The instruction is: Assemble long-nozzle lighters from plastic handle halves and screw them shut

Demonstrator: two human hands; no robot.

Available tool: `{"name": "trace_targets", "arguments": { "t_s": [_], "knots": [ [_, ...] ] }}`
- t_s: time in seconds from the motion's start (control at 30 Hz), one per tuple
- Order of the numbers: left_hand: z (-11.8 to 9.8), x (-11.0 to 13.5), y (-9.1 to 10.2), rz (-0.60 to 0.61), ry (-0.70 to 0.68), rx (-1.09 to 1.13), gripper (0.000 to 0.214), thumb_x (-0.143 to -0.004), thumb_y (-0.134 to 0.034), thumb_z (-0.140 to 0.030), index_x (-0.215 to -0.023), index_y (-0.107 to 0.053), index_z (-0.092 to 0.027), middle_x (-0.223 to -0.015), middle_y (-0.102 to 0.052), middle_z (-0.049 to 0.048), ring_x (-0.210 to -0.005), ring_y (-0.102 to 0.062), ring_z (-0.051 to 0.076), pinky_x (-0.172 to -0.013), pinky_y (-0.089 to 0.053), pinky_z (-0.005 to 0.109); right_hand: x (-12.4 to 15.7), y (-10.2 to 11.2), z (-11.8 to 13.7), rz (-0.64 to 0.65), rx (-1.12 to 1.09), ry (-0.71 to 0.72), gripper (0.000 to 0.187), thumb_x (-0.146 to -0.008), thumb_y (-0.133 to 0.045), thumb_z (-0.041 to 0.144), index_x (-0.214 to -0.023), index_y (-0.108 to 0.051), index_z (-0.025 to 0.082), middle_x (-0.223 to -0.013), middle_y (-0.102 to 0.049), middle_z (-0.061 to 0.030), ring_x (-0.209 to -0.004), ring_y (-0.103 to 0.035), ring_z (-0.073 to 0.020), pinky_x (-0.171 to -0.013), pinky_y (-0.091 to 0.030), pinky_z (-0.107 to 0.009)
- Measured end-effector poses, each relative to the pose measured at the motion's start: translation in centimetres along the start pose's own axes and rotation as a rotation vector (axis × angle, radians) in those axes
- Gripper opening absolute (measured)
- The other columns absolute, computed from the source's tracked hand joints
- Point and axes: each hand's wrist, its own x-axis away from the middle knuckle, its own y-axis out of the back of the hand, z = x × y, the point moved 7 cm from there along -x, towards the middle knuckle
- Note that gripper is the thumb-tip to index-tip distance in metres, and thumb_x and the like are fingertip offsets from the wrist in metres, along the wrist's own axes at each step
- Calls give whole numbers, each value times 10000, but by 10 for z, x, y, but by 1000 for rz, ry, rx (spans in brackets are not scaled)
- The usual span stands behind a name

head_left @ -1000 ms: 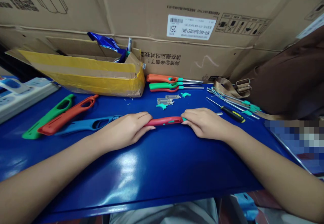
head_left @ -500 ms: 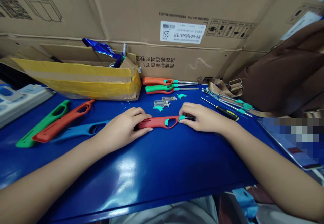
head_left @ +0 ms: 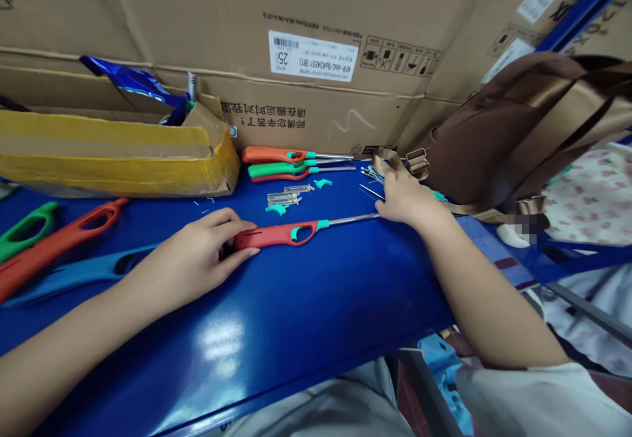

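My left hand is closed around the butt of a red long-necked lighter, which lies on the blue table with its metal tube pointing right. My right hand is over a screwdriver, fingers curled down on it; only the thin shaft shows and the handle is hidden beneath the palm. Behind the lighter lie clear fuel tanks and turquoise triggers. Thin metal tubes with wires sit just beyond my right fingers.
Assembled lighters are stacked at the back. Green, red and blue lighter shells lie at left. A taped carton stands back left. On the right are a brown bag and a phone, partly behind my forearm.
My right hand has left the front of the red lighter, baring its metal tube, and moved right and back onto the screwdriver. My left hand keeps its hold. The view has swung right.
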Motion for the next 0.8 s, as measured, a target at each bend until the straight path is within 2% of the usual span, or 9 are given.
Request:
{"name": "trace_targets", "arguments": {
  "t_s": [0.13, 0.2, 0.27, 0.4, 0.5, 0.57, 0.6, 0.73, 0.8],
  "knots": [
    [-2, 0, -2, 11, 1, 5, 351, -995, -530, -382, -1177, -697, -132, -972, -602, 72, -786, -617, 196, -747, -523, 319, -5, -6, -12, 86, 1, -9, 529, -805, -678, 250, -1305, -621, 85, -1317, -630, -260, -1239, -612, -391, -965, -509, -475],
    [-5, 0, -3, 8, -2, 2, 361, -1002, -523, -380, -1188, -695, -124, -969, -598, 73, -790, -617, 196, -749, -525, 320, -5, -8, -15, 99, -3, -4, 400, -780, -689, 210, -1167, -688, 111, -1184, -695, -237, -1131, -671, -381, -914, -524, -471],
    [-7, 0, -6, 5, -9, -2, 372, -1007, -518, -378, -1206, -691, -116, -987, -599, 80, -814, -623, 202, -765, -530, 326, -4, -5, -16, 80, -14, 11, 348, -777, -677, 180, -1119, -689, 111, -1123, -708, -235, -1079, -687, -382, -887, -527, -472],
    [-12, 2, -11, 18, -8, -8, 394, -1020, -488, -379, -1232, -684, -110, -1042, -601, 99, -848, -638, 217, -812, -549, 359, 4, 12, -8, -48, -63, 96, 358, -881, -543, 161, -1229, -576, 85, -1215, -652, -263, -1105, -655, -370, -897, -517, -462],
    [-16, 6, -13, 16, 6, -6, 406, -1021, -471, -346, -1278, -658, -93, -1125, -594, 127, -906, -653, 235, -857, -557, 384, 18, 27, 24, -190, -157, 303, 291, -991, -408, 192, -1252, -520, 127, -1246, -618, -204, -1114, -623, -296, -956, -497, -408],
    [-21, 8, -14, 24, 9, 19, 410, -1010, -474, -281, -1346, -618, -94, -1171, -591, 137, -956, -657, 240, -893, -557, 383, 35, 42, 58, -372, -345, 571, 279, -1027, -405, 257, -1242, -537, 138, -1229, -599, -183, -1115, -607, -293, -981, -491, -424],
    [-23, 9, -15, 35, 9, 36, 409, -1005, -472, -242, -1360, -607, -91, -1188, -592, 141, -979, -657, 240, -915, -554, 383, 42, 44, 74, -401, -424, 670, 277, -1035, -431, 300, -1241, -556, 164, -1233, -590, -162, -1100, -612, -283, -976, -496, -424],
    [-31, 11, -14, 34, 22, 99, 361, -991, -502, -163, -1324, -621, -88, -1189, -622, 143, -1003, -656, 237, -912, -562, 366, 55, 43, 136, -365, -536, 870, 232, -991, -570, 297, -1175, -669, 195, -1148, -609, -105, -976, -640, -232, -905, -513, -364],
    [-34, 11, -12, 28, 17, 120, 321, -988, -531, -148, -1282, -644, -86, -1138, -644, 135, -986, -658, 240, -902, -564, 373, 54, 41, 160, -313, -548, 902, 215, -986, -595, 289, -1132, -710, 181, -1070, -614, -93, -957, -636, -217, -891, -505, -342]
  ]
}}
